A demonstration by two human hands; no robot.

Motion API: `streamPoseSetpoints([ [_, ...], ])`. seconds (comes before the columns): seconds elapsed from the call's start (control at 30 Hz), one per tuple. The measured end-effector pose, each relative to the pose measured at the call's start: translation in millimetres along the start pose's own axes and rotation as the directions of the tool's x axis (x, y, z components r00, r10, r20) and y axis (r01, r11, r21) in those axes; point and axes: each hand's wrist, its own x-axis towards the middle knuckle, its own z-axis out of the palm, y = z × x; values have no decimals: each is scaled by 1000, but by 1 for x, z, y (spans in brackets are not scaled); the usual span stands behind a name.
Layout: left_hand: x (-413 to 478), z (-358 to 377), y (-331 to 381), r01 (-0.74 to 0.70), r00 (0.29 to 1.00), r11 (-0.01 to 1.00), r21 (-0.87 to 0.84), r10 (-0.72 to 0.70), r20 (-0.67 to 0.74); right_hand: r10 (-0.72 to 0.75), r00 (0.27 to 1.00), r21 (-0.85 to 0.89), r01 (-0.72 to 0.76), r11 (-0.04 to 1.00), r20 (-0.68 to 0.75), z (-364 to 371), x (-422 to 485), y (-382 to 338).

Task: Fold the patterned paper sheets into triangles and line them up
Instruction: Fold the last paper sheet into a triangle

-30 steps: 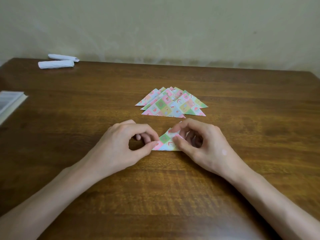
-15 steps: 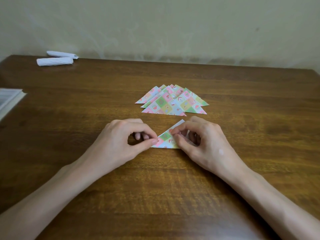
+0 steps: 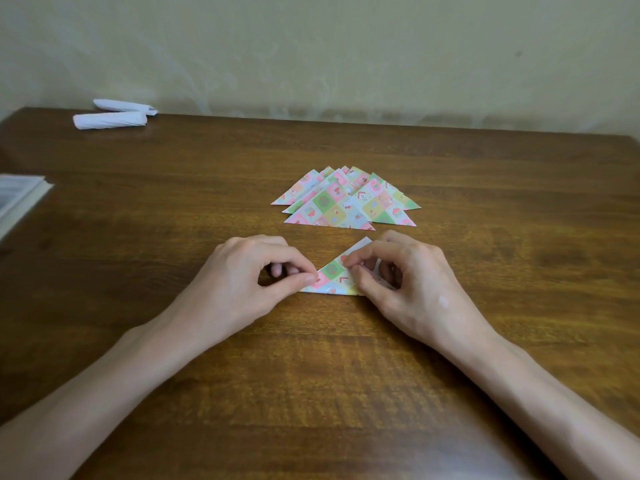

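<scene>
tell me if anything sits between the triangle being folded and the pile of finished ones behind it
Nothing visible does. The folded triangle, pinched by the left hand and right hand, lies just in front of the finished triangles, with only a bare strip of table between them.

Left hand (image 3: 242, 278) and right hand (image 3: 408, 282) pinching folded paper triangle (image 3: 334, 277), overlapping triangles (image 3: 346, 202) beyond, wooden table (image 3: 311, 375)
</scene>
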Motion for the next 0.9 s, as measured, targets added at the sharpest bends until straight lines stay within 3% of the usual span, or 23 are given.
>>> streamPoseSetpoints([
  [0.33, 6, -11, -10, 18, 988, 996, -90, -4, 155, 7, 1000, 1, -7, 1000, -9, 1, 0, -1],
  [0.9, 13, -11, -10, 41, 983, 985, -167, -9, 183, -3, 1000, -23, 2, 1000, -28, 3, 0, 0],
])
